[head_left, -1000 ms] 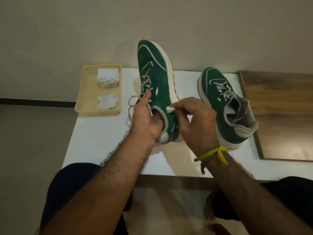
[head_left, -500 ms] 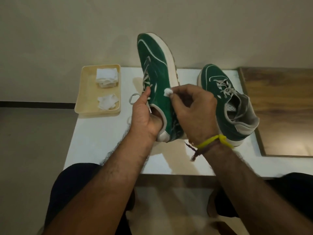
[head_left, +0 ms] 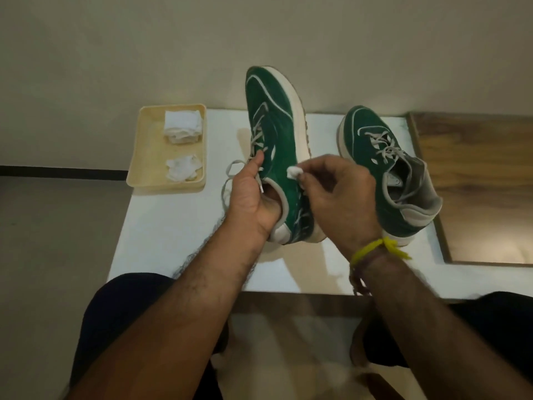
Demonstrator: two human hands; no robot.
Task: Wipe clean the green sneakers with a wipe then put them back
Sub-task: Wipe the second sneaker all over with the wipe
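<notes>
The left hand (head_left: 250, 199) holds one green sneaker (head_left: 275, 140) up off the white table (head_left: 173, 226), toe pointing away. Its fingers are tucked inside the shoe's opening and its thumb lies along the laces, so the hand is clamped on the shoe. The right hand (head_left: 340, 194) pinches a small balled wipe (head_left: 293, 171) between thumb and fingertips, pressed against the green side of that shoe just right of the left thumb. A yellow band (head_left: 375, 249) circles the right wrist. Beyond the right knuckles, the second sneaker (head_left: 375, 157) stands on the table, apart from both hands. Left of the left thumb sits a cream tray (head_left: 144, 157) with a folded stack of wipes (head_left: 182, 127) and a crumpled wipe (head_left: 183, 168).
</notes>
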